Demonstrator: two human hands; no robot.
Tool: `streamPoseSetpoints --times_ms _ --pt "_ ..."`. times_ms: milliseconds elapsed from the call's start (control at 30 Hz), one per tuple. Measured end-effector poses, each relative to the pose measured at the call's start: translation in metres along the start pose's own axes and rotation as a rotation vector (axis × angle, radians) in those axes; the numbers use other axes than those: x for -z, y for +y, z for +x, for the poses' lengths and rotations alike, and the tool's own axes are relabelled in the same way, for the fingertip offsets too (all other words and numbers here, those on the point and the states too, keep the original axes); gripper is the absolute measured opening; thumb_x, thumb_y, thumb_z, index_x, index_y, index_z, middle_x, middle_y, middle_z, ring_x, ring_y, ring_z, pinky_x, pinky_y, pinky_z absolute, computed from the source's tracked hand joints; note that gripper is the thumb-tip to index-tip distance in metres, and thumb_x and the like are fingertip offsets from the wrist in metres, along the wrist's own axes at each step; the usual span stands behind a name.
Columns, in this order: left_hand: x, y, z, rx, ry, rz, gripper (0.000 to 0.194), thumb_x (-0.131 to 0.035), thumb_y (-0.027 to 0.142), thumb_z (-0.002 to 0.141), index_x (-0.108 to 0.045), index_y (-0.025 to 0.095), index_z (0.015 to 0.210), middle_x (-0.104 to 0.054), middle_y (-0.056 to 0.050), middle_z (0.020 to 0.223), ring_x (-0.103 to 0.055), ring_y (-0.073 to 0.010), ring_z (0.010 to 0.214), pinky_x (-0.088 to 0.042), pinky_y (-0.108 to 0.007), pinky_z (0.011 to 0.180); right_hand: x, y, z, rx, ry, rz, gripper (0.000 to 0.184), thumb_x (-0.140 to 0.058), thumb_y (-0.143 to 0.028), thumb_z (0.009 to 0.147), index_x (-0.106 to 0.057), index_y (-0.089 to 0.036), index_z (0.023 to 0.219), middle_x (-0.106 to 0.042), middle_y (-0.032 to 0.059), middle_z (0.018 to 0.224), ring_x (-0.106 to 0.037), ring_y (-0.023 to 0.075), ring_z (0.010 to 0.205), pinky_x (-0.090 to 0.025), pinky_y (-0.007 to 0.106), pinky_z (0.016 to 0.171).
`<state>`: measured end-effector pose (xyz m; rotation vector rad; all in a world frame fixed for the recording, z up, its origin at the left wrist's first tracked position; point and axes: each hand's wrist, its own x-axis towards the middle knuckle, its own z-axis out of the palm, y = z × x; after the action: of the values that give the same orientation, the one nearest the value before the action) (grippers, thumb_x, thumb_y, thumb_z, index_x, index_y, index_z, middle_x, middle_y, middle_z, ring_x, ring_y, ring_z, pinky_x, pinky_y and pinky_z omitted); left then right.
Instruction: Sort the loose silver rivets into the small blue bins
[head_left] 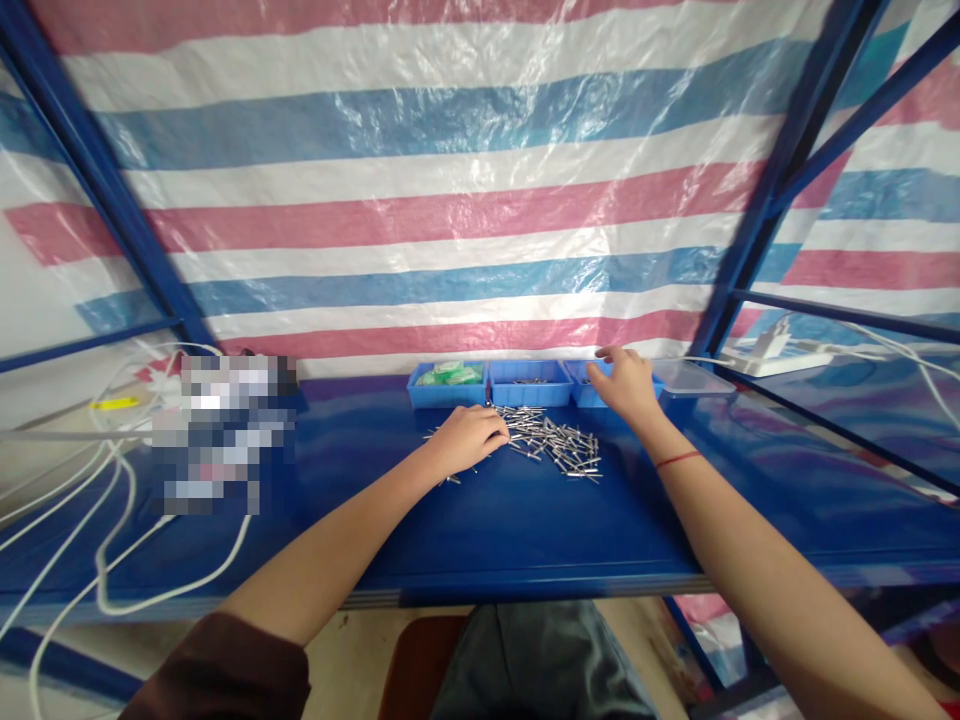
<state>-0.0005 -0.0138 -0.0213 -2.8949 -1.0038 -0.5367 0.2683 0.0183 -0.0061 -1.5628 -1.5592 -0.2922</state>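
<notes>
OK, pin pile [559,443] sits on blue table [525,530], mid bin [531,396] just behind it (some metal bits [529,381] in there too). L hand [471,438] is at pile's left edge, fingers curled down; can't tell if they hold a pin. R hand [624,384] is at R bin [591,397], beyond pile & to its right, fingers spread, nothing visible in them. L bin [446,398] w/ green packets [454,374]: behind pile, to its left.

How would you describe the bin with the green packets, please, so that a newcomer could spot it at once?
On the blue table, a row of three blue bins stands before the striped sheet. Take the leftmost bin, the only one visibly holding green packets.
</notes>
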Motion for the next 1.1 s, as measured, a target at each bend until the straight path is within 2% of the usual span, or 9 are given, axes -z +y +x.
streamPoseSetpoints --times_ms 67,167,267,333,533,700,767,967,1100 --pt "-0.001 0.003 0.0 0.018 -0.003 0.055 0.024 -0.043 0.03 0.091 -0.064 0.019 0.084 -0.065 -0.003 0.091 -0.056 -0.0174 0.089 -0.038 -0.029 0.078 0.003 -0.014 -0.002 0.072 -0.079 0.079 0.018 -0.05 -0.028 0.078 -0.062 -0.016 0.084 -0.065 0.0122 0.086 -0.058 0.025 0.083 -0.043 0.039 0.079" --pt "0.0 0.005 -0.001 0.075 0.049 0.097 0.026 -0.039 0.03 0.093 -0.061 0.019 0.088 -0.064 -0.004 0.093 -0.055 -0.0186 0.089 -0.037 -0.031 0.079 0.008 -0.042 -0.012 0.195 -0.326 0.234 0.019 -0.048 -0.028 0.08 -0.063 -0.017 0.078 -0.067 0.0065 0.077 -0.059 0.0186 0.07 -0.043 0.03 0.067" --pt "0.001 0.005 -0.001 0.139 0.144 0.028 0.026 -0.036 0.029 0.094 -0.06 0.019 0.092 -0.064 -0.004 0.093 -0.056 -0.018 0.088 -0.039 -0.031 0.081 0.01 -0.066 -0.026 0.373 -0.564 0.415 0.022 -0.048 -0.032 0.083 -0.064 -0.017 0.083 -0.068 0.0038 0.08 -0.059 0.0152 0.07 -0.043 0.026 0.064" --pt "0.003 0.004 0.0 0.146 0.212 -0.064 0.024 -0.037 0.028 0.093 -0.06 0.019 0.092 -0.064 -0.004 0.093 -0.057 -0.0174 0.088 -0.041 -0.03 0.08 0.008 -0.077 -0.034 0.442 -0.631 0.442 0.023 -0.05 -0.034 0.083 -0.065 -0.017 0.085 -0.067 0.0031 0.076 -0.058 0.014 0.066 -0.042 0.025 0.063" --pt "0.003 0.004 0.004 0.176 0.399 -0.308 0.016 -0.047 0.027 0.087 -0.061 0.019 0.09 -0.064 -0.003 0.088 -0.059 -0.0155 0.085 -0.045 -0.027 0.078 -0.002 -0.083 -0.042 0.478 -0.618 0.399 0.019 -0.049 -0.026 0.083 -0.065 -0.017 0.078 -0.064 0.0027 0.07 -0.053 0.0127 0.061 -0.039 0.025 0.06" --pt "-0.003 0.005 0.006 0.279 0.442 -0.522 0.021 -0.055 0.03 0.082 -0.058 0.019 0.1 -0.067 -0.002 0.088 -0.063 -0.0154 0.082 -0.047 -0.026 0.071 -0.007 -0.08 -0.042 0.364 -0.663 0.542 0.022 -0.049 -0.032 0.083 -0.064 -0.016 0.078 -0.065 0.0027 0.071 -0.055 0.0133 0.063 -0.042 0.026 0.061" --pt "-0.004 0.005 0.007 0.317 0.459 -0.58 0.021 -0.057 0.032 0.08 -0.059 0.018 0.097 -0.068 -0.003 0.086 -0.064 -0.0158 0.082 -0.048 -0.026 0.07 -0.009 -0.08 -0.043 0.313 -0.666 0.602 0.022 -0.051 -0.034 0.082 -0.063 -0.016 0.079 -0.065 0.003 0.073 -0.056 0.0138 0.065 -0.043 0.027 0.063" --pt "0.0 0.009 0.006 0.326 0.48 -0.605 0.018 -0.054 0.033 0.083 -0.062 0.018 0.087 -0.068 -0.002 0.085 -0.063 -0.0154 0.08 -0.047 -0.026 0.072 -0.015 -0.077 -0.041 0.211 -0.674 0.743 0.026 -0.055 -0.039 0.079 -0.063 -0.014 0.08 -0.066 0.0045 0.074 -0.058 0.0145 0.066 -0.046 0.028 0.064" --pt "0.001 0.008 0.006 0.329 0.491 -0.581 0.018 -0.053 0.032 0.083 -0.062 0.018 0.089 -0.067 -0.001 0.085 -0.062 -0.015 0.079 -0.047 -0.025 0.071 -0.011 -0.078 -0.037 0.157 -0.567 0.783 0.025 -0.058 -0.038 0.076 -0.064 -0.014 0.081 -0.067 0.0054 0.076 -0.058 0.0146 0.067 -0.046 0.029 0.066"
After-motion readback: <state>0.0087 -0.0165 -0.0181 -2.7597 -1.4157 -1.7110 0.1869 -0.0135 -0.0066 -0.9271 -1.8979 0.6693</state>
